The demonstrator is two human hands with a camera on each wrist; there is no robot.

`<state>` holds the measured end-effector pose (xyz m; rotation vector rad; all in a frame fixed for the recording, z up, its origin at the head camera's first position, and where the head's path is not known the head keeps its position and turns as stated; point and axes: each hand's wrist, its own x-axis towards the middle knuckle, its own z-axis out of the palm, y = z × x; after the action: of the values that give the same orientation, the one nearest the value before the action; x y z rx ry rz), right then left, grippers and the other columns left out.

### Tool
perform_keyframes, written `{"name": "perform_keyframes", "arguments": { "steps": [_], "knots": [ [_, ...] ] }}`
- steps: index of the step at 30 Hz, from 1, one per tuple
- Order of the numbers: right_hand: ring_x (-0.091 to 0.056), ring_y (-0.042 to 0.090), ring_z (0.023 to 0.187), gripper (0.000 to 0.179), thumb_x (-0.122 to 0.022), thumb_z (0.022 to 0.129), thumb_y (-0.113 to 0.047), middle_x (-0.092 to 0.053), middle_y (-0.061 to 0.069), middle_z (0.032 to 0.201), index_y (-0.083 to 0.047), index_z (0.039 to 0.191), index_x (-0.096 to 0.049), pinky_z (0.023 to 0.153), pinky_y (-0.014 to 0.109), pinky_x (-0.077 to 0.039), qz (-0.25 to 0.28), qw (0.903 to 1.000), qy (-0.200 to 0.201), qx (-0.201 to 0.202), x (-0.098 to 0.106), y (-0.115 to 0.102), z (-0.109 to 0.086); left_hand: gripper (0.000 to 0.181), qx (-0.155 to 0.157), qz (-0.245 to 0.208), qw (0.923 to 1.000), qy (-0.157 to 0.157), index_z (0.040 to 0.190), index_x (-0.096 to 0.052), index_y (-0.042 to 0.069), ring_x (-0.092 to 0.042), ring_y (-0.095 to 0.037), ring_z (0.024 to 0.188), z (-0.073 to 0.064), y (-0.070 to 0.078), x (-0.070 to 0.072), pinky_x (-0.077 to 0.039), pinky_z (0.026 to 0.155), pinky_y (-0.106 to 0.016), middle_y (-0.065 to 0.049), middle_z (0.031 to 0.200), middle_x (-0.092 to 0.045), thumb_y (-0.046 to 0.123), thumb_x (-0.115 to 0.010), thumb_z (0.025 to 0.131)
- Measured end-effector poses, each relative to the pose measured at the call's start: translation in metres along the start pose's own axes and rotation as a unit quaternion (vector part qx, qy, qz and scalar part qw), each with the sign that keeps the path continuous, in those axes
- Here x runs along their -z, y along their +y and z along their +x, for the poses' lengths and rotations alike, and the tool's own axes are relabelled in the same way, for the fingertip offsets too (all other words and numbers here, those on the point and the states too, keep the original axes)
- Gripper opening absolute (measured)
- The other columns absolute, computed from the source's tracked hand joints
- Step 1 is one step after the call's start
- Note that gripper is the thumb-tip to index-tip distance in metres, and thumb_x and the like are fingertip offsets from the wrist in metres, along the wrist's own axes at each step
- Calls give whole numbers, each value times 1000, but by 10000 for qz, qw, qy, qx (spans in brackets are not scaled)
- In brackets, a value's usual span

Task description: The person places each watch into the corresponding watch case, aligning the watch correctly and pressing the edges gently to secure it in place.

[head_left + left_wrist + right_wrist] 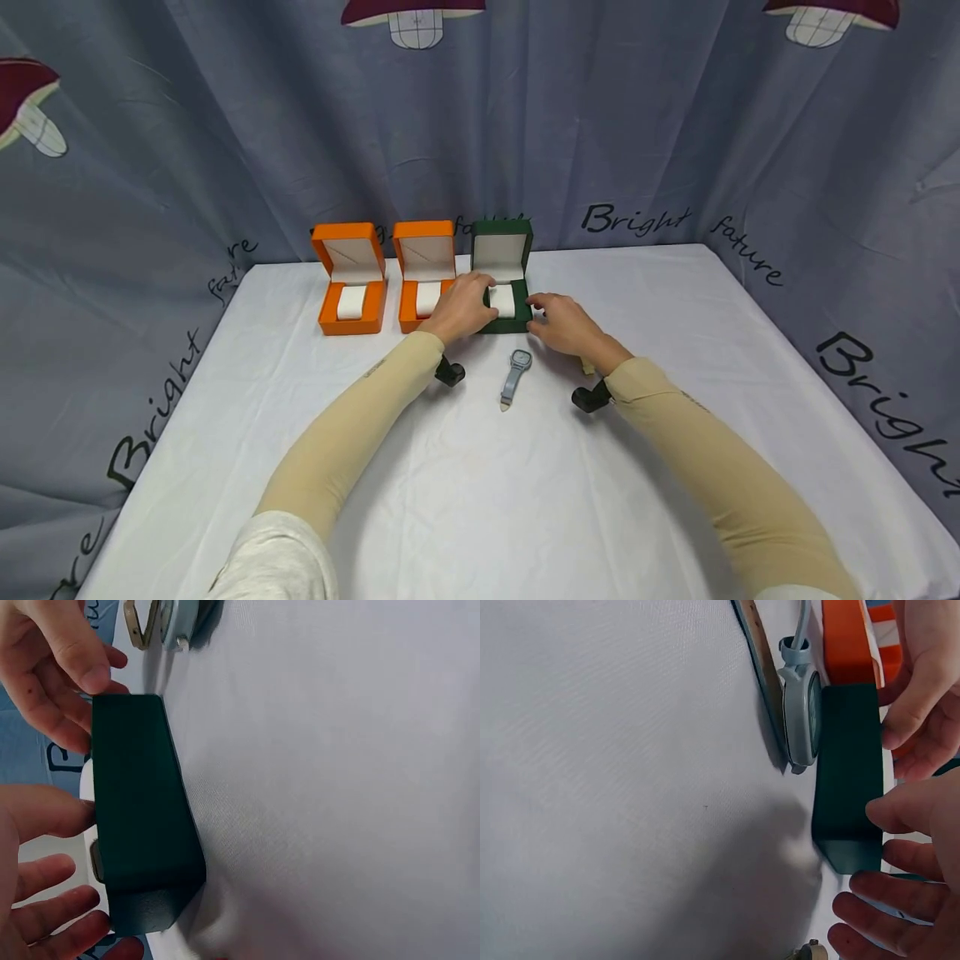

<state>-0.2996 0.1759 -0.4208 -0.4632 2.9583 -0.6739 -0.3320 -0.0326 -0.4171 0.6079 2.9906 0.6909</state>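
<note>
A dark green watch box (pixel 504 327) stands with its lid up and a white cushion (pixel 502 301) inside. My left hand (pixel 461 307) is at the box's left side, its thumb by the top front edge in the left wrist view and its fingers loosely spread. On the opposite side, my right hand (pixel 564 323) has its thumb at the front edge (pixel 877 802) and its relaxed fingers beside the right end. A watch with a grey-blue strap (pixel 513 379) lies on the cloth in front of the box.
Two orange watch boxes, one at the far left (pixel 351 323) and one in the middle (pixel 407 321), stand open with white cushions. Partly hidden under my right wrist is a beige item (pixel 587 367). A grey curtain (pixel 570 125) hangs behind the white-covered table (pixel 480 500).
</note>
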Motion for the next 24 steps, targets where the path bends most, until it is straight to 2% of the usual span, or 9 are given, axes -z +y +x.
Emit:
{"name": "perform_keyframes", "arguments": {
  "steps": [14,24],
  "knots": [
    [-62,32,120,43,-65,97,-19,-63,15,134,-4,137,-58,98,46,-52,-26,9999,92,-49,-1,-1,2,58,43,53,9999,-140,141,-58,16,-48,-23,121,7,1,-1,-49,100,-42,-3,143,-57,30,-77,88],
    [-62,30,120,42,-64,98,-18,-63,14,135,-4,137,-58,99,45,-52,185,9997,156,-44,-4,1,1,61,158,-140,9994,-279,140,-59,19,-45,-25,115,12,2,0,-49,94,-41,-3,134,-62,26,-82,84]
  ]
}}
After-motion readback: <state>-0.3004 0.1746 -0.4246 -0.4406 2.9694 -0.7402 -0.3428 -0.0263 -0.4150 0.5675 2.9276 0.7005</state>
